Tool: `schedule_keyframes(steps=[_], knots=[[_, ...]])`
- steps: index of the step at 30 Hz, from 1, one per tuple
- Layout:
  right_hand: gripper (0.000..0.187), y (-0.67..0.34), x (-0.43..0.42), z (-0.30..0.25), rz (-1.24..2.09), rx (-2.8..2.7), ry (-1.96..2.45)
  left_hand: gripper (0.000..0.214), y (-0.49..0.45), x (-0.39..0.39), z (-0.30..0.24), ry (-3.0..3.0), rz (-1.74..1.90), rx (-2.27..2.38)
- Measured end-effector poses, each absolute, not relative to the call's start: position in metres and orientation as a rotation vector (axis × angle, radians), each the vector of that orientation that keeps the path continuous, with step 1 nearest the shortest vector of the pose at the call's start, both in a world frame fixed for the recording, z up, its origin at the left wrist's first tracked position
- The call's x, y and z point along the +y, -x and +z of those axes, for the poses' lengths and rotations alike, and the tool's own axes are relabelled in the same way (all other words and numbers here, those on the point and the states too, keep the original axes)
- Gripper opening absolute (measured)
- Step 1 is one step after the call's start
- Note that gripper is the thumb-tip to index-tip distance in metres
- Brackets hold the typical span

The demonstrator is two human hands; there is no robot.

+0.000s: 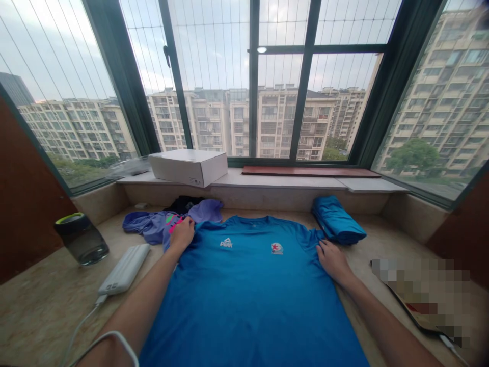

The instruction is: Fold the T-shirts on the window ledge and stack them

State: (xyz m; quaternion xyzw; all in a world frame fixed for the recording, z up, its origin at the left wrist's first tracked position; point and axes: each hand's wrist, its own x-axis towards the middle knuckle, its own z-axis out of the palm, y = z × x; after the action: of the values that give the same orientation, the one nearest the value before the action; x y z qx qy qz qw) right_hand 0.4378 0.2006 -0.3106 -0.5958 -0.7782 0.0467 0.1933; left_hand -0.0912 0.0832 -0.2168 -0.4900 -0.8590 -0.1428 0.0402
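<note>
A blue T-shirt (250,285) lies spread out with its collar away from me, a white PEAK logo and a small round badge on its chest. At its left sleeve, my left hand (182,234) has its fingers closed on the cloth. My right hand (333,259) pinches the opposite sleeve at its edge. Just beyond my left hand is a crumpled purple garment (147,224) with a pink and green print. Close to my right hand sits a rolled or folded blue garment (338,219).
On the left stand a dark water bottle (82,242) and a white power bank (125,269) with a cable. A white box (189,165) rests on the window ledge (275,179). At right lies a flat device (420,300), partly blurred out, with a cable. A black cloth (185,204) lies behind the purple garment.
</note>
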Motion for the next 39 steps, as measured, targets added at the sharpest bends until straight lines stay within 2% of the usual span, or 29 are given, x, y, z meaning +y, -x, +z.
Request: schedule_keyframes(steps=[4, 8, 11, 15, 20, 25, 29, 34, 36, 39], knots=[[0.061, -0.434, 0.211, -0.289, 0.393, -1.847, 1.63, 0.042, 0.099, 0.085, -0.217, 1.585, -0.491, -2.618], [0.064, -0.408, 0.221, -0.263, 0.374, -1.82, 1.602, 0.051, 0.099, 0.064, -0.23, 1.886, -0.49, -2.505], [0.06, -0.373, 0.216, -0.243, 0.404, -2.02, 1.371, 0.056, 0.103, 0.048, -0.238, 1.948, -0.469, -2.473], [0.052, -0.341, 0.201, -0.226, 0.598, -2.405, 0.995, 0.039, 0.112, 0.04, -0.242, 1.906, -0.507, -2.479], [0.053, -0.339, 0.184, -0.244, 0.6, -2.521, 1.107, 0.029, 0.113, 0.037, -0.235, 1.821, -0.671, -2.496], [0.063, -0.337, 0.168, -0.274, 0.506, -2.746, 1.124, 0.026, 0.104, 0.045, -0.217, 1.69, -0.928, -2.582], [0.067, -0.334, 0.164, -0.281, 0.442, -2.797, 1.198, 0.038, 0.087, 0.059, -0.2, 1.752, -1.169, -2.714], [0.069, -0.337, 0.164, -0.281, 0.462, -2.791, 1.195, 0.062, 0.056, 0.058, -0.182, 2.133, -1.458, -2.779], [0.068, -0.339, 0.164, -0.281, 0.462, -2.791, 1.193, 0.068, 0.045, 0.056, -0.182, 2.41, -1.398, -2.766], [0.067, -0.34, 0.163, -0.28, 0.459, -2.798, 1.196, 0.065, 0.029, 0.058, -0.194, 2.632, -1.009, -2.59]])
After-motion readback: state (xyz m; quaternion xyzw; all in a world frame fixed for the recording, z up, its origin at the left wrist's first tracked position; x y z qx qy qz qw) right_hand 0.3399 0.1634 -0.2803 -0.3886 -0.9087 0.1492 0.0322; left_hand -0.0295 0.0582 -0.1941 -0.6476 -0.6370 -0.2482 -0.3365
